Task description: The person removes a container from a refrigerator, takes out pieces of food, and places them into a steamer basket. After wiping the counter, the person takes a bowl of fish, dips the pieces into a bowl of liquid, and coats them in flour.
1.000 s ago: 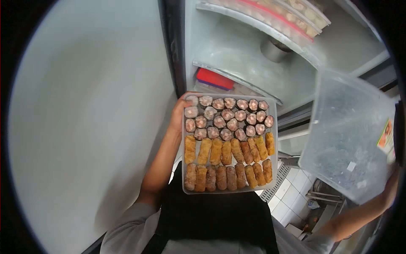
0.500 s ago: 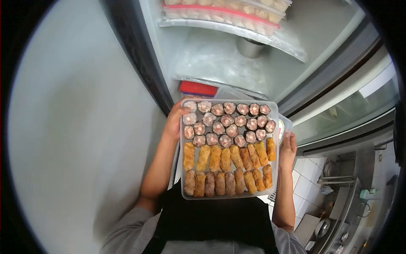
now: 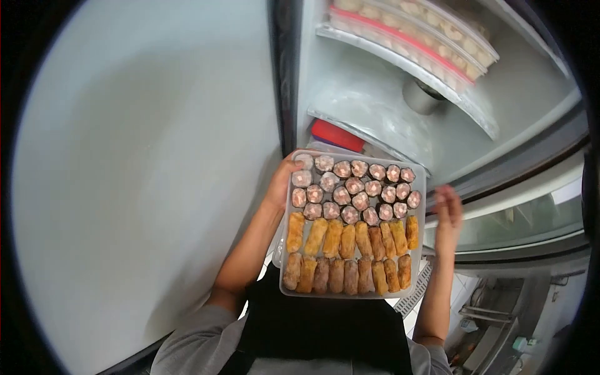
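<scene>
My left hand (image 3: 284, 182) grips the upper left corner of a clear plastic food container (image 3: 422, 209), its thumb over the rim. Inside lie several rows of round slices with dark wrapping and pinkish filling (image 3: 360, 200), above two rows of golden-brown rolls (image 3: 363, 240). To the right of the container, apart from its edge, my right hand (image 3: 449, 209) is raised with its fingers stretched out, slightly blurred and holding nothing. Another clear plastic edge (image 3: 277, 255) shows at the container's lower left; most of it is hidden beneath.
Ahead is an open upright fridge or freezer with frosty shelves (image 3: 369, 87). Stacked plastic boxes (image 3: 406, 44) of pale pieces, a metal pot (image 3: 422, 97) and a red-lidded box (image 3: 337, 135) sit inside. A large pale door panel (image 3: 156, 156) fills the left; a curved-looking glass door (image 3: 512, 225) stands right.
My right hand has let go of the container's right side and moved away to the right. The view has shifted, so the container and fridge appear further right. My left hand keeps its hold.
</scene>
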### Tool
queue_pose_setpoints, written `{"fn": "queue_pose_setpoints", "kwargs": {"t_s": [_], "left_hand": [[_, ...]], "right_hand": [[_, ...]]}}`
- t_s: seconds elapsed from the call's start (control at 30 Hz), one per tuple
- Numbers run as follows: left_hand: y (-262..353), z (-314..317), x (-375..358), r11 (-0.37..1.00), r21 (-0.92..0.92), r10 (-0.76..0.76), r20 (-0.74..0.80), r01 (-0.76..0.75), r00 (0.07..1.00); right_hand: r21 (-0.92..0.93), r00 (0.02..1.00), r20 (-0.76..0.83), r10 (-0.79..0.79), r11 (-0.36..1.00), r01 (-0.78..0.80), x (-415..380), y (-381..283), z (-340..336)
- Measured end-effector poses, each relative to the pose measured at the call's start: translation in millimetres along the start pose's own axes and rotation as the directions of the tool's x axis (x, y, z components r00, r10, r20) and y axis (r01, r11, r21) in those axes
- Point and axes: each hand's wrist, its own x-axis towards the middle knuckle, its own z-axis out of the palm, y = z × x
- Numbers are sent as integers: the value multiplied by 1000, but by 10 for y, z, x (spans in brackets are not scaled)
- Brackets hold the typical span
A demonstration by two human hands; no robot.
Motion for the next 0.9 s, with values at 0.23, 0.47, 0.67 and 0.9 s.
{"fn": "queue_pose_setpoints", "kwargs": {"t_s": [0.23, 0.47, 0.67, 0.9], "left_hand": [[42, 50, -17, 1000, 15, -11, 23, 10, 1000], [15, -65, 30, 995, 86, 52, 20, -53, 998], [59, -67, 12, 972, 224, 64, 37, -71, 997], [75, -4, 30, 994, 108, 4, 27, -7, 1000]], "right_hand": [[-35, 428, 739, -520, 606, 795, 46, -1366, 1163], [-74, 186, 946, -265, 381, 921, 267, -1261, 1767], [-197, 255, 960, -120, 362, 911, 233, -1232, 1820], [-233, 273, 959, -77, 333, 914, 180, -1338, 1766]]}}
